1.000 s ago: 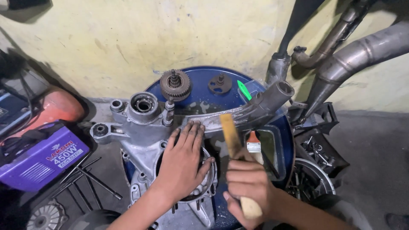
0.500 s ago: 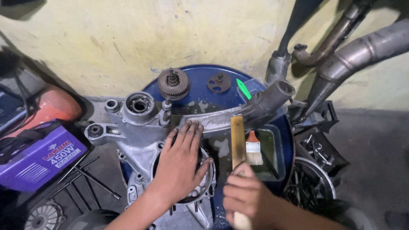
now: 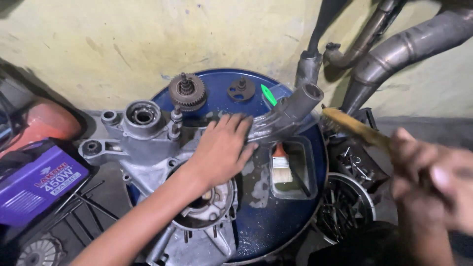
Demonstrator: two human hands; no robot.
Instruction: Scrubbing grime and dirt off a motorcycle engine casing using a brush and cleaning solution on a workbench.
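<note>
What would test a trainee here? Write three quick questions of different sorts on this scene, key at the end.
1. True or false: the left hand lies flat on the grey engine casing.
2. What does the right hand hold? A) a wire brush B) a hammer C) a screwdriver
3. Fill in: the small paintbrush lies in the clear ___ on the blue drum.

Key: 1 true; 2 A; 3 tray.
</note>
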